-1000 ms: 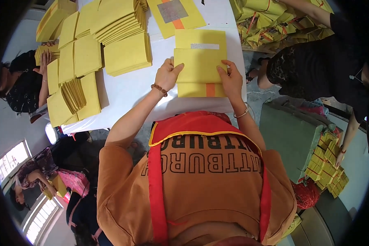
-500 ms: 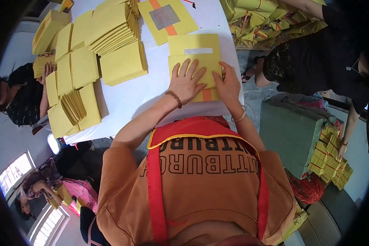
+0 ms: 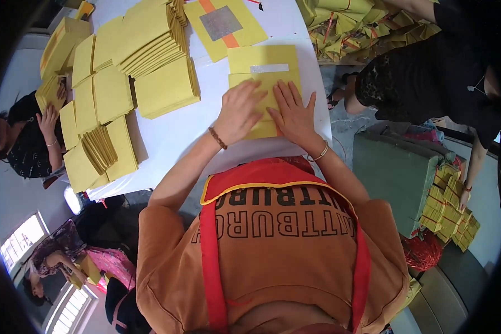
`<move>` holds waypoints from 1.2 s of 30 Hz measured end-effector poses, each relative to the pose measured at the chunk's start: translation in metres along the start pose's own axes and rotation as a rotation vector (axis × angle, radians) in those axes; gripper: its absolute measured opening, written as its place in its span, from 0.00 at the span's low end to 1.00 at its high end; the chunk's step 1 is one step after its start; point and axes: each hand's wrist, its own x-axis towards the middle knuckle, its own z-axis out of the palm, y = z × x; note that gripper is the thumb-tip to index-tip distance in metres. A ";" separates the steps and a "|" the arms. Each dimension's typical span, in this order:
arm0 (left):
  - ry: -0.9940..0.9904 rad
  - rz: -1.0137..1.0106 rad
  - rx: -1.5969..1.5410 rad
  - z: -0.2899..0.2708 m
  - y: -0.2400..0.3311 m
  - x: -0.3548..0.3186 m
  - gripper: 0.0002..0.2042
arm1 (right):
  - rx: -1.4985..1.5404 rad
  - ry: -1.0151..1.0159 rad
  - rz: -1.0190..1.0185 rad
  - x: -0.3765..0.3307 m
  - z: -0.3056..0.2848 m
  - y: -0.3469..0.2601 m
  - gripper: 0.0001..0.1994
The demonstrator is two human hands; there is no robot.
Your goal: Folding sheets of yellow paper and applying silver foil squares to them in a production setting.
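Note:
A yellow paper sheet [image 3: 264, 55] lies on the white-covered table near its right edge, its near part folded up over itself. A silvery strip [image 3: 269, 68] shows just above the fold's edge, and a bit of orange band peeks out beneath my hands. My right hand [image 3: 296, 114] is spread flat on the folded paper, thumb out to the right. At the fold's left side is my left hand [image 3: 239, 111], its fingers loosely bent, slightly blurred and holding nothing. Beyond lies another yellow sheet [image 3: 251, 29] with an orange band and a silver-grey square [image 3: 221, 24].
Stacks of folded yellow paper [image 3: 166, 86] cover the table's left side. A co-worker's hands [image 3: 50, 119] handle yellow paper past them. On the right, a person in black stands near a green box [image 3: 392, 181] and tied yellow bundles [image 3: 442, 209]. A yellow heap [image 3: 356, 33] lies at far right.
My right hand has moved left from the paper's right edge and now presses flat on the fold. My left hand has shifted slightly left, its fingers curling from a flat spread.

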 end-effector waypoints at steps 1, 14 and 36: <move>-0.143 0.036 0.213 0.001 0.004 -0.006 0.28 | -0.012 0.001 -0.001 0.000 0.000 -0.001 0.27; -0.400 0.171 0.769 0.006 0.016 0.012 0.25 | 0.733 -0.033 0.049 0.004 -0.004 0.037 0.22; 0.286 -0.038 1.180 -0.130 -0.095 -0.071 0.21 | 0.986 0.102 0.296 -0.017 -0.018 0.013 0.13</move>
